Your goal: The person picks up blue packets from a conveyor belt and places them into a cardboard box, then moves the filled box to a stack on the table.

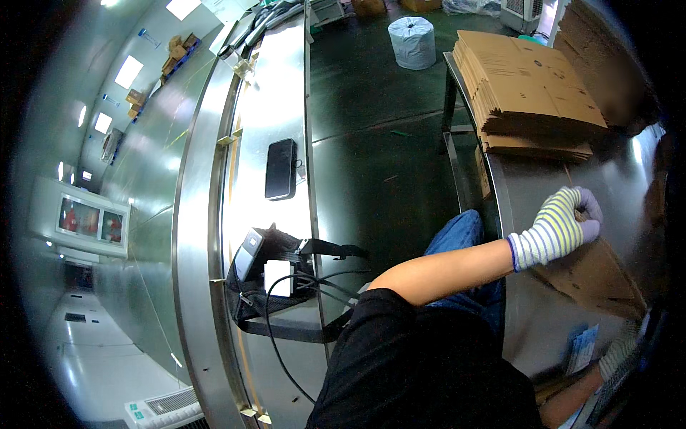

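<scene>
My left hand [556,227], in a white glove with yellow and purple stripes, reaches over the metal table on the right. Its fingers are curled together at the upper edge of a brown cardboard piece [597,279], which slants down toward the right. My right hand [619,352], in a similar glove, shows only in part at the lower right rim; its fingers are hidden. Close to it lies a small stack of blue-and-white printed slips or packets [582,349]. Beyond my left hand, flattened cardboard boxes [525,79] form a tall stack on the table.
Left of me runs a long steel bench [246,168] with a black phone [280,169] and a black pouch [250,297] trailing cables. A pale wrapped roll [412,43] stands on the dark green floor [371,143]. Another person's blurred shape is at the far right.
</scene>
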